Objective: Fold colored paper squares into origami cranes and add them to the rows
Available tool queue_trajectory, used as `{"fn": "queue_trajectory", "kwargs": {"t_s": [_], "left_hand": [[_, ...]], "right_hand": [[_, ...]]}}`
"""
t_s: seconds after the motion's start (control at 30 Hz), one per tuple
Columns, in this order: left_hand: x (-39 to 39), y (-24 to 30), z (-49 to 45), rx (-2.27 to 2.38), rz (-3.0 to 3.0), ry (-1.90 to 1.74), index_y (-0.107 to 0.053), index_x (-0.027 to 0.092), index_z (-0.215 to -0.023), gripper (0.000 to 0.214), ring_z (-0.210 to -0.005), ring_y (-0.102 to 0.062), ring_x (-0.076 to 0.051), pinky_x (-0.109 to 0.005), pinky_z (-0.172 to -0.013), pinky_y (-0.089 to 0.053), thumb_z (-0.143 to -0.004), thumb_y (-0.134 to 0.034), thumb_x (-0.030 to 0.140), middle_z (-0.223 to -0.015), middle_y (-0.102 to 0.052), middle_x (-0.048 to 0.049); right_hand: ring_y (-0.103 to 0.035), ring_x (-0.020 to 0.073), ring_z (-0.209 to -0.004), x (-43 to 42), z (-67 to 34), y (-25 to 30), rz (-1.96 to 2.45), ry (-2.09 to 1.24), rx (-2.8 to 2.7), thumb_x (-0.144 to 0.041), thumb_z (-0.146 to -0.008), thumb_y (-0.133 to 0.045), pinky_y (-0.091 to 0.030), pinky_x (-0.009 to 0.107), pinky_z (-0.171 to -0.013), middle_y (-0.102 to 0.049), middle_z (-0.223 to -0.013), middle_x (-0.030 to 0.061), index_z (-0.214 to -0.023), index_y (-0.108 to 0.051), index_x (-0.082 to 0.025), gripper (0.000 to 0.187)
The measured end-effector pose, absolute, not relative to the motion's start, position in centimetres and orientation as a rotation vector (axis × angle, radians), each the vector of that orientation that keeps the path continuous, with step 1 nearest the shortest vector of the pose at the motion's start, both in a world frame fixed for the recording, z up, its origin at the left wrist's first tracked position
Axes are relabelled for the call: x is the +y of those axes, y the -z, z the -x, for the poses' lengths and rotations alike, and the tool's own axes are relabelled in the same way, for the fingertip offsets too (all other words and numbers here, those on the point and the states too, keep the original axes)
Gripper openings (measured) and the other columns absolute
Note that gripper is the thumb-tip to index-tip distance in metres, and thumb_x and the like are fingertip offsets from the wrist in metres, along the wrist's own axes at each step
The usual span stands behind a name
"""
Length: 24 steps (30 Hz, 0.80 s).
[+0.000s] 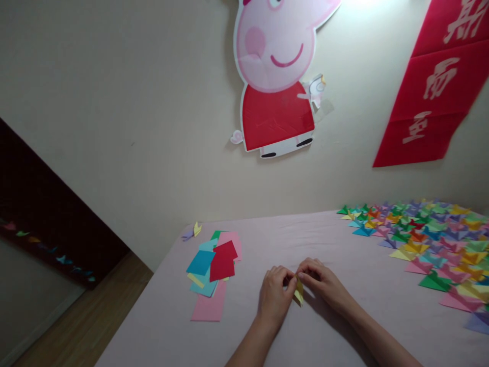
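A small folded piece of yellow paper hangs between my two hands, just above the pink cloth-covered table. My left hand pinches it from the left with thumb and forefinger. From the right, my right hand grips its upper end between thumb and fingertips. Both sets of fingertips nearly meet at the top, hiding that part of the paper. Its lower end shows narrow, pointed folds. To the left of my hands lies a loose pile of coloured paper sheets, with a red sheet and a blue sheet on top.
Rows of folded paper cranes in many colours cover the table's right side. A yellow folded piece and a purple one lie at the far left corner. A cartoon pig cutout and a red banner hang on the wall.
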<state>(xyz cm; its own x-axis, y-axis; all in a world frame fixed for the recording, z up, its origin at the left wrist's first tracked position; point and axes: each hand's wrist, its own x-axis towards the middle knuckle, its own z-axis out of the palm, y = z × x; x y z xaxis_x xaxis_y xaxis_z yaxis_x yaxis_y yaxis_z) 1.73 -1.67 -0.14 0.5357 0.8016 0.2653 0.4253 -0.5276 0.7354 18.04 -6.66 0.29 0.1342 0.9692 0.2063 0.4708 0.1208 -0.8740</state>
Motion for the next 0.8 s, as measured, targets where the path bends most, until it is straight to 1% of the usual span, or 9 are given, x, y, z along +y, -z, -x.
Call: {"fn": "queue_trajectory", "kwargs": {"t_s": [0.3,0.5,0.67,0.8], "left_hand": [[-1.67,-0.04,-1.79,0.993,-2.169,-0.810,-0.061,0.021,-0.075,0.013,-0.076,-0.056,-0.018,-0.029,-0.072,-0.039,-0.088,-0.060,0.021,-0.076,-0.062,0.0003],[-1.74,-0.08,-1.75,0.989,-2.165,-0.819,-0.063,0.021,-0.076,0.014,-0.077,-0.056,-0.018,-0.029,-0.073,-0.040,-0.089,-0.057,0.021,-0.077,-0.063,0.0005],[-1.79,-0.08,-1.77,0.994,-2.164,-0.819,-0.063,0.021,-0.076,0.014,-0.077,-0.056,-0.018,-0.029,-0.073,-0.040,-0.089,-0.057,0.021,-0.076,-0.063,0.0005],[-1.80,-0.07,-1.79,0.996,-2.165,-0.819,-0.063,0.021,-0.076,0.013,-0.077,-0.056,-0.018,-0.029,-0.072,-0.039,-0.088,-0.059,0.020,-0.077,-0.063,0.0010]], "right_hand": [[-0.056,0.0218,-0.078,-6.48,-17.83,-0.29,1.504,-0.703,-1.441,-0.041,-0.081,-0.061,-0.041,0.037,-0.080,-0.064,-0.076,0.0021,-0.072,-0.066,-0.023,0.021],[-0.058,0.0232,-0.081,-6.51,-18.21,-0.58,1.483,-0.721,-1.440,-0.043,-0.084,-0.056,-0.044,0.037,-0.080,-0.066,-0.077,0.0034,-0.071,-0.068,-0.022,0.027],[-0.059,0.0231,-0.081,-6.45,-18.23,-0.47,1.496,-0.719,-1.432,-0.042,-0.081,-0.061,-0.045,0.036,-0.079,-0.068,-0.077,0.0030,-0.073,-0.069,-0.023,0.023],[-0.059,0.0230,-0.082,-6.46,-18.21,-0.57,1.488,-0.742,-1.437,-0.043,-0.081,-0.061,-0.045,0.036,-0.080,-0.068,-0.078,0.0035,-0.073,-0.070,-0.022,0.024]]}}
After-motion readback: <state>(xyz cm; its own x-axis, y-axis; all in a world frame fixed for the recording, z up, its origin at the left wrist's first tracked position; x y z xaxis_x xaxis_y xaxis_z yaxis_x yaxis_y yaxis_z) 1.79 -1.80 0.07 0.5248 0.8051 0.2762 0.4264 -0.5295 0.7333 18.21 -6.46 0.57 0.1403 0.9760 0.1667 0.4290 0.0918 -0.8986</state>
